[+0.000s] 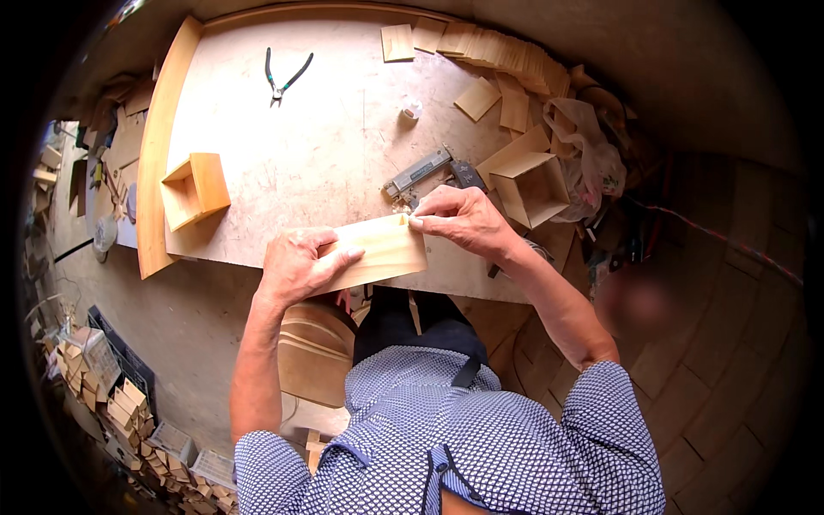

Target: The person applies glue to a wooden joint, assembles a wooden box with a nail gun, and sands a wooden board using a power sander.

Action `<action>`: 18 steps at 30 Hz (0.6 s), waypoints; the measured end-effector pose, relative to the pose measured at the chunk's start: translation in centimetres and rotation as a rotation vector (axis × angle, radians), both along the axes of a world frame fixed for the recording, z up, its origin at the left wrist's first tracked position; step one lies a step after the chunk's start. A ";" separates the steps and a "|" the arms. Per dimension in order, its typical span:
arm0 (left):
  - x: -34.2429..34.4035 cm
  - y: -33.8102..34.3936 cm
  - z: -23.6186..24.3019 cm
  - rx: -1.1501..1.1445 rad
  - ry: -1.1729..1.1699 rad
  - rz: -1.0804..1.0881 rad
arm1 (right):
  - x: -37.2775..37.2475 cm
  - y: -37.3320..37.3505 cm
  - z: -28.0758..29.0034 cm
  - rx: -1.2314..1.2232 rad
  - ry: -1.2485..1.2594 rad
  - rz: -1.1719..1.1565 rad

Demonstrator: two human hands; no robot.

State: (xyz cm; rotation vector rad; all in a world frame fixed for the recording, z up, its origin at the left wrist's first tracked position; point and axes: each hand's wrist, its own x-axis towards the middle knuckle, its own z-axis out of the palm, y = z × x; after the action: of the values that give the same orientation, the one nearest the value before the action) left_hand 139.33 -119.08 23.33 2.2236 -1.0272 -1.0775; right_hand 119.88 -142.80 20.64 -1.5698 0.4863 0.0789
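A single head view looks steeply down from above onto the table (343, 154), close enough that the wearer's own torso and forearms fill the lower half. It faces the table's far edge at the top. Fisheye bending curves the table's edges, and the floor wraps around it at the rim.

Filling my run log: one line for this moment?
left hand: holds wooden panel | right hand: pinches panel's top edge | workbench
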 end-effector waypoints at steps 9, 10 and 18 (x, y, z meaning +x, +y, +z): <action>0.0 0.4 0.1 0.007 0.057 0.037 | -2.1 -3.9 1.7 0.390 0.095 -0.429; 0.1 0.5 0.1 0.024 0.020 0.010 | -2.7 -4.5 1.8 0.353 0.080 -0.469; 0.4 0.8 0.1 0.057 0.102 0.011 | -12.0 -11.2 1.8 -0.145 0.179 -0.772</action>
State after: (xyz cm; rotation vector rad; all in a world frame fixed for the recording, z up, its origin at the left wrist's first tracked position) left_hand 139.76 -118.25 23.43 2.1906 -0.9515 -1.2166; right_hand 107.92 -154.04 22.46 -1.4237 1.2291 -0.4165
